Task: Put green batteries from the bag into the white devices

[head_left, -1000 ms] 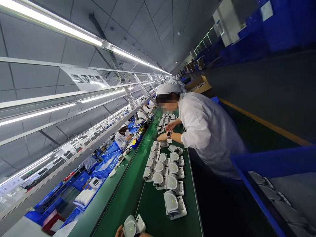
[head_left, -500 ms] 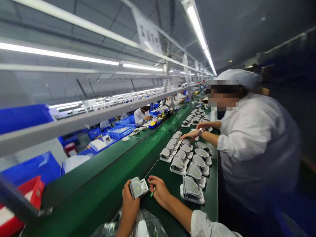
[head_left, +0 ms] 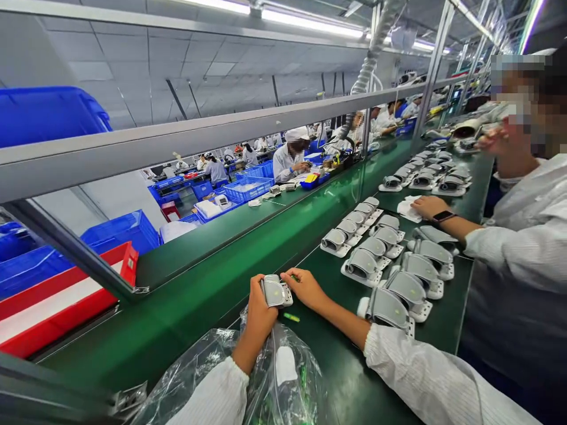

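My left hand (head_left: 260, 310) is wrapped round a grey-and-white plastic housing (head_left: 274, 291) and holds it above the green bench. At the housing's right edge, my right hand (head_left: 309, 289) is closed in a pinch on a small green piece (head_left: 295, 277), partly hidden by the fingers. Just below, a small yellow-green piece (head_left: 291, 317) lies on the bench. Under my left forearm spreads a clear plastic bag (head_left: 212, 348) with a white item (head_left: 286, 365) and some green bits showing through it.
Rows of similar grey housings (head_left: 392, 307) stand to the right. A co-worker's hand (head_left: 427, 208) rests on a white cloth-like item beyond them. The green belt (head_left: 190, 321) runs along the left, near a red tray (head_left: 66, 301) and blue bins (head_left: 128, 233). A metal rail crosses above.
The view has swung right and down. My right hand has come up against the housing, and a yellow-green piece now lies on the bench. The co-worker's hands have moved apart.
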Demonstrator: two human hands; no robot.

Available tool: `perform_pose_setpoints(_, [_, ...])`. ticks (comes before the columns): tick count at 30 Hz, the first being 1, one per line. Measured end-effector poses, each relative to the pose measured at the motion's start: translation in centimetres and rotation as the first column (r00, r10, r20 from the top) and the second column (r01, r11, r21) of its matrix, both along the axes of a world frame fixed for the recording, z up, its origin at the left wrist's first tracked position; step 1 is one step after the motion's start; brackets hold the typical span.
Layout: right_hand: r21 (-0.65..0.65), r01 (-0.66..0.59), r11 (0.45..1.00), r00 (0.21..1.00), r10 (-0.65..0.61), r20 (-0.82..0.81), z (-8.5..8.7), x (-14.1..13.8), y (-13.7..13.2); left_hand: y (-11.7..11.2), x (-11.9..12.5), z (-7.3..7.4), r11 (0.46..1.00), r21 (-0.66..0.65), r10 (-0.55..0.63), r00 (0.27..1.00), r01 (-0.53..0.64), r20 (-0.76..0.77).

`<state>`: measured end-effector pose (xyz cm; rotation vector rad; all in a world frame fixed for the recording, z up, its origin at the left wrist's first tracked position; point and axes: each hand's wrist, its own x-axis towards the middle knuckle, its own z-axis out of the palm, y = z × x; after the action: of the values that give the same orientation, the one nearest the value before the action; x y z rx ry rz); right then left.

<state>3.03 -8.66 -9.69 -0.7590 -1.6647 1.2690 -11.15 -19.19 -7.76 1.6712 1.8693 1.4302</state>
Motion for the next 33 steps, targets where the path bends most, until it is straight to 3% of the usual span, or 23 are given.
perform_pose_setpoints(3, [0.218, -0.014, 0.976, 0.982, -0.028, 0.186, 1.1, 1.4, -1.0, 0.4, 0.0, -0.1, 0.997, 0.005, 0.074, 0.996, -0.075, 0.042])
perform_pose_setpoints(5, [0.255, -0.174, 0.951, 0.945, 0.088, 0.315, 2.0, 2.8, -1.9, 0.5, 0.0, -0.3, 0.987, 0.015, 0.156, 0.986, -0.157, 0.067])
perform_pose_setpoints(7, [0.218, -0.403, 0.889, 0.848, 0.272, 0.455, 2.8, 3.9, -2.7, 0.6, 0.0, -0.5, 0.98, 0.015, 0.197, 0.978, -0.199, 0.072])
perform_pose_setpoints(9, [0.171, -0.547, 0.819, 0.729, 0.367, 0.578, 3.4, 4.6, -3.3, 0.7, 0.0, -0.6, 0.982, 0.01, 0.187, 0.981, -0.188, 0.059])
perform_pose_setpoints(11, [0.139, -0.574, 0.807, 0.661, 0.356, 0.661, 3.9, 4.8, -3.7, 0.7, 0.0, -0.5, 0.984, 0.002, 0.18, 0.983, -0.18, 0.044])
perform_pose_setpoints(15, [0.053, -0.556, 0.829, 0.604, 0.359, 0.712, 4.7, 5.3, -3.8, 0.7, 0.2, -0.2, 0.981, -0.023, 0.191, 0.981, -0.19, 0.042])
perform_pose_setpoints(22, [0.094, -0.641, 0.762, 0.583, 0.404, 0.705, 4.4, 6.4, -3.4, 0.9, 0.0, -0.6, 0.982, -0.025, 0.188, 0.981, -0.187, 0.044])
perform_pose_setpoints(26, [0.153, -0.609, 0.778, 0.609, 0.335, 0.719, 3.9, 5.9, -3.6, 0.9, -0.2, -0.7, 0.985, -0.036, 0.169, 0.985, -0.167, 0.047])
perform_pose_setpoints(30, [0.201, -0.628, 0.752, 0.617, 0.322, 0.718, 3.9, 5.2, -4.0, 0.8, -0.2, -0.6, 0.988, -0.02, 0.157, 0.984, -0.156, 0.079])
perform_pose_setpoints(33, [0.238, -0.577, 0.781, 0.69, 0.309, 0.655, 4.3, 5.2, -3.8, 0.8, -0.4, -0.7, 0.99, -0.008, 0.138, 0.983, -0.138, 0.119])
